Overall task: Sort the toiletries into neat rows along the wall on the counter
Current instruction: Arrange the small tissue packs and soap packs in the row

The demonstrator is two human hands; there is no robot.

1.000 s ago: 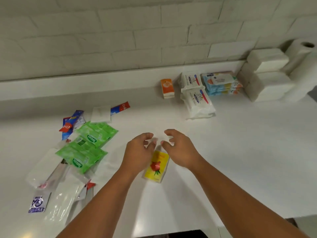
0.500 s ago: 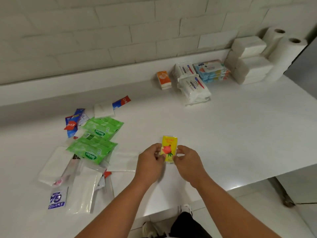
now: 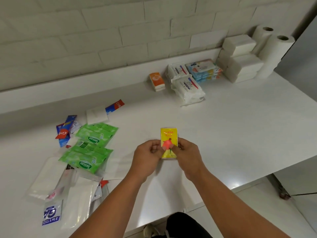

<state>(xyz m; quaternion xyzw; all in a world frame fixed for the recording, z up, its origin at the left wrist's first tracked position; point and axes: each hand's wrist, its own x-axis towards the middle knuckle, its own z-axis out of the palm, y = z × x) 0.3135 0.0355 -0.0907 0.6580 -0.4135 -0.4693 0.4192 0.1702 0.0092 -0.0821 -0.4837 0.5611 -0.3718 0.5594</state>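
both the left hand [image 3: 148, 156] and right hand [image 3: 186, 154] pinch the small yellow plastic tissue packet [image 3: 169, 143] by its lower sides. best to carry it flat and set it just beside the orange packet [image 3: 156, 81] by the wall.

Single head-worn wide-angle view, forward and down over the glossy white counter [image 3: 226, 127] toward the white brick wall [image 3: 103, 31].

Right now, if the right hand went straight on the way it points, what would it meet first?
The right hand points up and left, into the yellow packet it pinches. Next comes the left hand, which holds the packet's other edge. Beyond them the line seems to cross bare counter, though depth is unclear.
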